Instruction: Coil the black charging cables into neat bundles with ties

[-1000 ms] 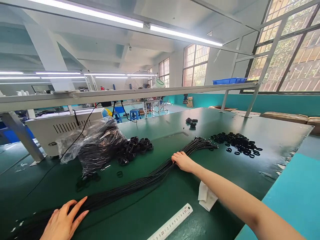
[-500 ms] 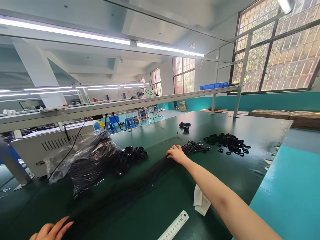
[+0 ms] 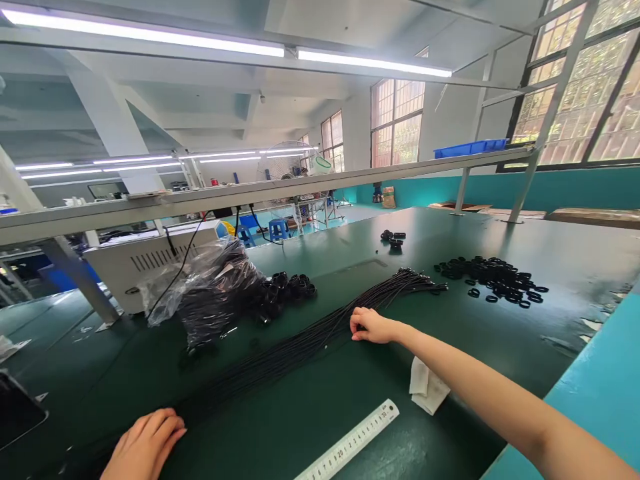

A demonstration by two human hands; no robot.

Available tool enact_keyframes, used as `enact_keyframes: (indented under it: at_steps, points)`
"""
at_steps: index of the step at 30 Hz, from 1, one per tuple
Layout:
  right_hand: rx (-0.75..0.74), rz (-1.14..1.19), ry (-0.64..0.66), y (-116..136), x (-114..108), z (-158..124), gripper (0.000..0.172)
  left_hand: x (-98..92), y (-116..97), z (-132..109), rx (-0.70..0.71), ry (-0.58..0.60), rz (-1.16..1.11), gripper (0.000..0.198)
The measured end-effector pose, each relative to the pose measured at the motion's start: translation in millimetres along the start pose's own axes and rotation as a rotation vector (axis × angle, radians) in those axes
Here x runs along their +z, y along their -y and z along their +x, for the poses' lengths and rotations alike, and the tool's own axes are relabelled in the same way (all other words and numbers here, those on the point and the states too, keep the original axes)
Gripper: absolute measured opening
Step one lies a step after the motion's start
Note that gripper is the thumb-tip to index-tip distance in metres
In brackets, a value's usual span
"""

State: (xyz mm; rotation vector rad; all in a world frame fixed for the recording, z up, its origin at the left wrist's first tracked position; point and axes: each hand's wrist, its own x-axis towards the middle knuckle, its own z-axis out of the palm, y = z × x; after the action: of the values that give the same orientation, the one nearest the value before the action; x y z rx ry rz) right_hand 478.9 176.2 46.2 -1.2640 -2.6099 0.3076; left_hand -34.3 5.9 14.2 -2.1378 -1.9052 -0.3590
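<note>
A long bundle of thin black cables (image 3: 300,347) runs diagonally over the dark green tabletop, its small-tipped ends fanned out at the far right. My right hand (image 3: 373,325) is at the bundle's near side, fingertips curled together; what is between them is hidden. At the lower left, my left hand (image 3: 147,443) rests by the dark near end of the bundle, fingers extended side by side and the thumb slightly apart. A steel ruler (image 3: 353,440) lies in front of the bundle. Beside my right forearm is a folded white cloth or paper (image 3: 427,387).
Loose black rings (image 3: 493,277) are spread at right, with a few black parts (image 3: 394,240) farther back. Clear plastic bags (image 3: 215,290) and black coiled pieces (image 3: 285,293) lie left of the bundle, before a pale machine (image 3: 120,270). A shelf rail (image 3: 300,185) crosses the back.
My right hand has shifted from on top of the bundle to its near edge, its fingers more curled. My left hand shows more fully, its fingers closer together. The view has turned left.
</note>
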Motion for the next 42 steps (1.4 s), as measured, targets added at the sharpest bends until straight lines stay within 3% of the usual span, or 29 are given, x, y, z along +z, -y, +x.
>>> enact_keyframes:
  at_steps: [4,6,11,13,15,19,23,26,29,33,36,39,42]
  points:
    - [-0.032,0.095,0.026,6,-8,-5,0.008,-25.9,-4,23,-0.123,-0.044,0.062,0.043]
    - [-0.053,0.144,0.024,8,-18,-9,0.012,-32.0,-19,28,-0.127,-0.044,-0.011,0.041]
    - [-0.123,0.220,-0.092,17,-59,-21,0.030,-12.6,-95,22,0.097,0.063,-0.374,0.043]
    - [-0.124,0.215,-0.180,16,-79,-25,0.039,-2.2,-108,20,0.131,0.071,-0.371,0.044]
    - [-0.101,0.179,-0.274,10,-98,-27,0.043,3.6,-100,20,0.131,0.013,-0.320,0.037]
    - [-0.026,0.062,-0.424,-9,-116,-27,0.038,1.5,-47,15,0.029,-0.055,-0.231,0.037]
    - [0.043,-0.032,-0.480,-23,-110,-12,0.032,-12.8,-2,2,-0.156,-0.056,-0.086,0.042]
    - [0.062,-0.070,-0.455,-15,-96,8,0.026,-28.9,4,0,-0.350,-0.102,-0.066,0.045]
    - [0.030,-0.085,-0.420,25,-74,27,0.024,-45.1,-24,5,-0.500,-0.144,-0.295,0.041]
    - [-0.214,-0.061,-0.322,119,-32,33,0.042,-65.8,-106,12,-0.435,0.121,-1.048,0.038]
    - [-0.539,0.147,-0.270,178,-10,28,0.044,-82.1,-162,13,-0.335,0.351,-1.562,0.025]
    - [-0.535,0.333,-0.285,199,-7,28,0.029,-91.1,-189,12,-0.259,0.466,-1.852,0.014]
    - [-0.542,0.481,-0.208,193,-14,32,0.017,-86.2,-195,8,-0.302,0.565,-2.032,0.012]
